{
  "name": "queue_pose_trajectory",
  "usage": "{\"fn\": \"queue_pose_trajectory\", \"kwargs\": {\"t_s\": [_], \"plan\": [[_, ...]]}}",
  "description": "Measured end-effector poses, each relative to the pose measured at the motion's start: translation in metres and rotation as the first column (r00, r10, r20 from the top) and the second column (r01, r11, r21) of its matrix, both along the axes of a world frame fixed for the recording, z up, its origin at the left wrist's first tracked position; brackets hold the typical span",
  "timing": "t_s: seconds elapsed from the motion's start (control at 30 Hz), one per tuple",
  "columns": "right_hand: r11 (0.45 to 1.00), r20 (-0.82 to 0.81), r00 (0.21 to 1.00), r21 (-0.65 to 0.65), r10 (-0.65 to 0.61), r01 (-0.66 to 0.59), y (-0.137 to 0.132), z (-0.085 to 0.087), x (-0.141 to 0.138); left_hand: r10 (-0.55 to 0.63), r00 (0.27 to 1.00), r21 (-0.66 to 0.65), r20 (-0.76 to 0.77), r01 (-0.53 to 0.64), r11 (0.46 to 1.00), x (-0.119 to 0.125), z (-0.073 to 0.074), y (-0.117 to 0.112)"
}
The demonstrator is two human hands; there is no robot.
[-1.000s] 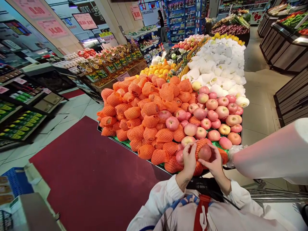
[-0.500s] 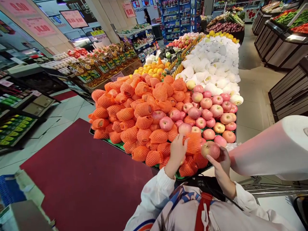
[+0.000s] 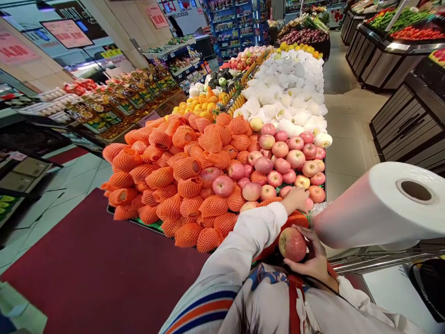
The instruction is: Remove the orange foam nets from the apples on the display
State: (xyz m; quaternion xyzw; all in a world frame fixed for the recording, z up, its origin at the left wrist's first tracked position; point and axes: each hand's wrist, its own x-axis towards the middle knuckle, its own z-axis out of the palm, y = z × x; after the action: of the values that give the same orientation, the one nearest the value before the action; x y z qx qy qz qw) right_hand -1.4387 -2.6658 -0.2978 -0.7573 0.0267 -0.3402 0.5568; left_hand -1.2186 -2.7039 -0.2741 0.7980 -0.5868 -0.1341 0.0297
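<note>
My right hand (image 3: 314, 255) is closed around a red-yellow apple (image 3: 292, 244), held in front of my body with the thumb below and the fingers behind it. My left hand (image 3: 295, 200) reaches across to the right over the near edge of the apples, its fingers stretched out at a pinkish apple (image 3: 308, 204); whether they grip it is hard to make out. Just below that hand lies an orange foam net (image 3: 298, 218), partly hidden by hand and sleeve. Bare apples (image 3: 263, 165) sit in a heap ahead, beside a pile of fruit in orange foam nets (image 3: 189, 169).
A large roll of clear plastic bags (image 3: 351, 211) stands close to my right, above a metal rail (image 3: 389, 260). Fruit in white foam nets (image 3: 281, 95) lies farther back. Oil bottles (image 3: 121, 104) line a stand to the left, and dark red flooring (image 3: 104, 269) stretches below.
My left hand has moved right, from an orange foam net to the apples near the bag roll. My right hand has brought its apple lower and closer to my body. The view has shifted right.
</note>
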Motion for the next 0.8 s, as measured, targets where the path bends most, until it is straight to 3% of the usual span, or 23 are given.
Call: {"fn": "queue_pose_trajectory", "kwargs": {"t_s": [0.1,0.2,0.43,0.6,0.8], "plan": [[0.998,-0.025,0.997,0.004,-0.067,0.067,-0.007,-0.001,-0.003,-0.013,1.0,0.019,0.005,0.013,1.0,0.0,-0.022,-0.01],[0.991,-0.058,0.99,0.02,-0.131,0.132,-0.011,-0.003,-0.004,-0.02,1.0,-0.006,-0.012,0.019,1.0,0.012,-0.031,-0.007],[0.99,-0.1,0.987,0.065,-0.122,0.129,-0.009,-0.006,0.0,0.077,0.994,0.062,-0.075,-0.072,0.995,0.042,-0.032,-0.011],[0.993,-0.118,0.989,0.065,-0.086,0.094,-0.008,-0.007,0.001,0.045,0.999,0.087,-0.023,-0.042,0.995,0.038,-0.033,-0.016],[0.995,-0.158,0.985,0.056,-0.068,0.078,-0.008,-0.005,0.0,0.063,0.996,-0.024,0.06,-0.061,0.998,0.031,-0.027,-0.006]]}}
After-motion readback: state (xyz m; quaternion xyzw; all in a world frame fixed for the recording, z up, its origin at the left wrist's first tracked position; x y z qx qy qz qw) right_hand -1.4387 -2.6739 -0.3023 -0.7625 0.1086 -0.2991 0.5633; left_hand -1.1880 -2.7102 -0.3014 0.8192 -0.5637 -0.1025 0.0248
